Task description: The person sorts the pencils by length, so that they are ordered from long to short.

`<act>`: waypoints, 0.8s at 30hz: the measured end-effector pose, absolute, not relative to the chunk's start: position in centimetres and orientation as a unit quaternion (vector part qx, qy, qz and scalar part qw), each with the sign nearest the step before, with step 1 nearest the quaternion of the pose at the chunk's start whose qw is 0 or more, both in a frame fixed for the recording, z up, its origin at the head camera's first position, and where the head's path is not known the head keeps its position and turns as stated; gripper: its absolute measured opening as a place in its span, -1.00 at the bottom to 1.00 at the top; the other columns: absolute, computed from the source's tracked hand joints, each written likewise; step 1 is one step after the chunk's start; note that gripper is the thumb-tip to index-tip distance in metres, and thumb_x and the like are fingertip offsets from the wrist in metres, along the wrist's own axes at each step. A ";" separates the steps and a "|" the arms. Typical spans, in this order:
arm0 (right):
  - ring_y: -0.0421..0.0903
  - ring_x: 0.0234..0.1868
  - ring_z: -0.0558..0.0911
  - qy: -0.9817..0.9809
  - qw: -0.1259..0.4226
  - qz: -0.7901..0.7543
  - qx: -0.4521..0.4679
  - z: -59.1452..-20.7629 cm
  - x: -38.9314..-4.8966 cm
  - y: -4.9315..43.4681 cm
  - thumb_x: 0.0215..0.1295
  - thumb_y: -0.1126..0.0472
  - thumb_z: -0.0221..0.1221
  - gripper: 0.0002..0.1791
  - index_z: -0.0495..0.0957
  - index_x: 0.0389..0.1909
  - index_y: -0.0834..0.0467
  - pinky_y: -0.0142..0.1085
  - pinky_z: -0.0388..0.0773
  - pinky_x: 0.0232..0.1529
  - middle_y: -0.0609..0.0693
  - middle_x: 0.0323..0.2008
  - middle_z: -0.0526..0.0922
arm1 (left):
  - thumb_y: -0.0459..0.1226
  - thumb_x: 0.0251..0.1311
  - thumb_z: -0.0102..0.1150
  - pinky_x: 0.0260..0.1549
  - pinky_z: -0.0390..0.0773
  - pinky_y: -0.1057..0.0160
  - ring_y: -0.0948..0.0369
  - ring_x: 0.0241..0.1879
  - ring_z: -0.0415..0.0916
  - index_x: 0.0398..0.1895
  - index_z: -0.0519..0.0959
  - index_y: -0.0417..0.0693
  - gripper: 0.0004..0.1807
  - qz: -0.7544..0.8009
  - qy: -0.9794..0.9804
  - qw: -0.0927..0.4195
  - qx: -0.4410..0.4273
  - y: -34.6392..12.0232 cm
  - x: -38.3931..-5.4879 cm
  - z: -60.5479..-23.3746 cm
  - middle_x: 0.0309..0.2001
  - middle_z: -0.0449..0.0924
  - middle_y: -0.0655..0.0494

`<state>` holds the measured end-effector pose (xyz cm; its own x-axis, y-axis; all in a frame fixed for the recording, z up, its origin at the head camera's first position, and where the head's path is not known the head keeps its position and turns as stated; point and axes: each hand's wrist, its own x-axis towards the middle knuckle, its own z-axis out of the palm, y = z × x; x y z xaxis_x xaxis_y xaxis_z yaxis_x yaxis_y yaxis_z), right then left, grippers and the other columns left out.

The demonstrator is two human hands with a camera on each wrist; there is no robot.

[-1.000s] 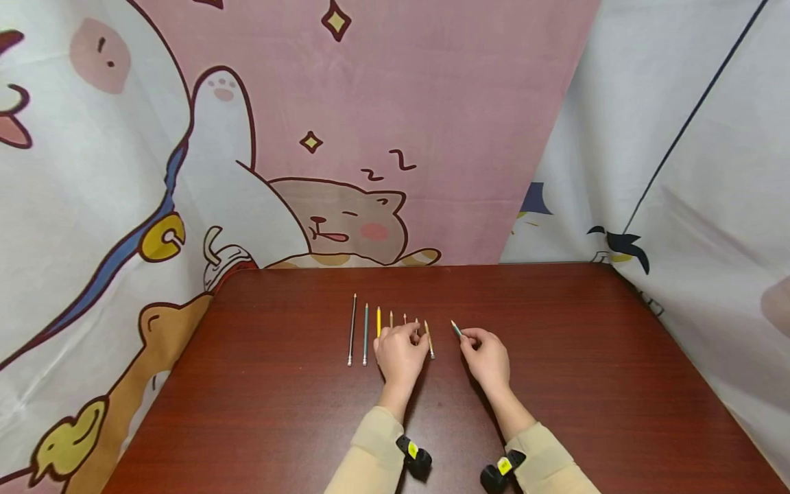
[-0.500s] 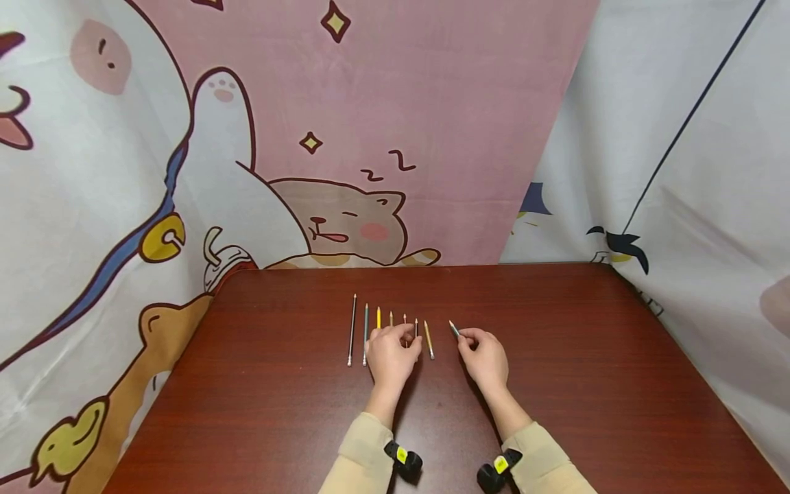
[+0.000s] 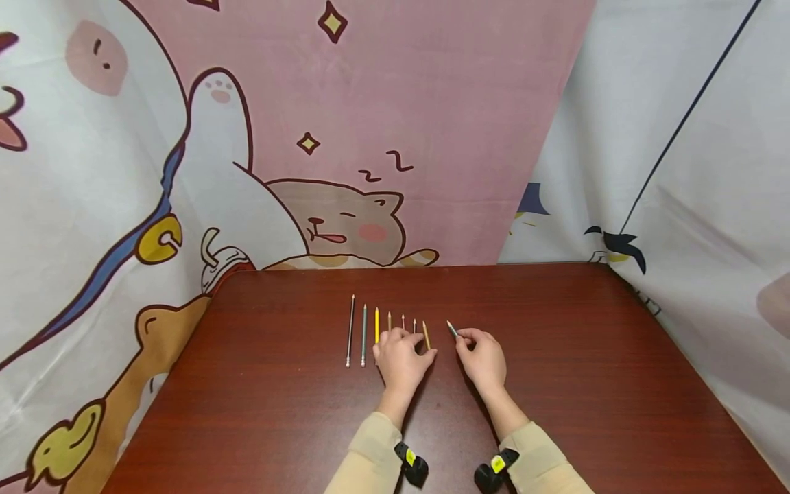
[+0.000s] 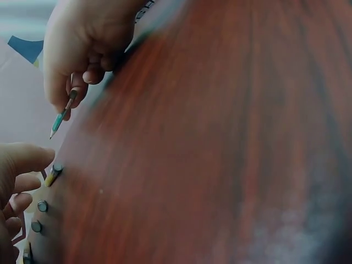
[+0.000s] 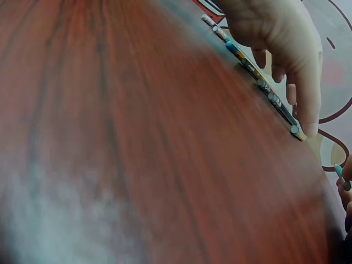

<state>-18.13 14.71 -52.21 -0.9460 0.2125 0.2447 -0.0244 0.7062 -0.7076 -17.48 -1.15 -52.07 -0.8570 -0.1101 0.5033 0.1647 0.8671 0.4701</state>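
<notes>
A row of pencils stands out on the table, with a black one (image 3: 350,331) at the left end, then a teal one (image 3: 364,335) and a bright yellow one (image 3: 377,325). My left hand (image 3: 400,358) spreads over the right half of the row and hides the lower parts of several pencils. Its thumb reaches the eraser end of the rightmost, gold-yellow pencil (image 3: 426,335), also visible in the right wrist view. Further right, my right hand (image 3: 484,360) pinches a green pencil (image 4: 58,122) between thumb and fingers, sharpened tip pointing away and to the left.
The dark red wooden table (image 3: 278,412) runs back to a cartoon-printed cloth (image 3: 469,137). A white cloth (image 3: 691,171) hangs along the right side. Each sleeve carries a small black wrist camera (image 3: 415,466).
My left hand shifted left along the row, then back right, its thumb now at the gold-yellow pencil's lower end. My right hand, still pinching the green pencil, drifted slightly left.
</notes>
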 end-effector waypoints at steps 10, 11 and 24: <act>0.08 -0.18 0.60 -0.937 0.134 0.321 -0.034 -52.6 -18.3 14.2 0.23 0.15 0.29 -0.80 0.72 -0.14 0.09 -0.04 0.53 -0.29 -0.04 -0.32 0.65 | -0.05 -0.28 0.61 -0.20 0.32 0.00 0.07 -0.24 0.44 -0.37 0.80 0.11 -0.68 -0.245 -0.931 0.269 -0.035 -1.0 -17.7 -52.3 -0.34 0.56 0.14; 0.08 -0.18 0.59 -0.938 0.131 0.318 -0.031 -52.6 -18.2 14.2 0.23 0.15 0.30 -0.79 0.72 -0.13 0.09 -0.04 0.52 -0.29 -0.04 -0.32 0.64 | -0.05 -0.27 0.60 -0.19 0.32 0.00 0.07 -0.24 0.44 -0.37 0.80 0.11 -0.69 -0.246 -0.931 0.266 -0.035 -1.0 -17.7 -52.3 -0.33 0.56 0.13; -0.02 -0.32 0.53 -0.944 0.146 0.296 -0.007 -52.7 -18.3 14.1 0.15 0.14 0.36 -0.83 0.71 -0.23 0.06 -0.14 0.44 -0.39 -0.18 -0.52 0.48 | -0.06 -0.23 0.59 -0.21 0.31 -0.02 0.07 -0.22 0.46 -0.34 0.81 0.13 -0.70 -0.274 -0.926 0.259 -0.023 -1.4 -17.5 -52.2 -0.31 0.60 0.13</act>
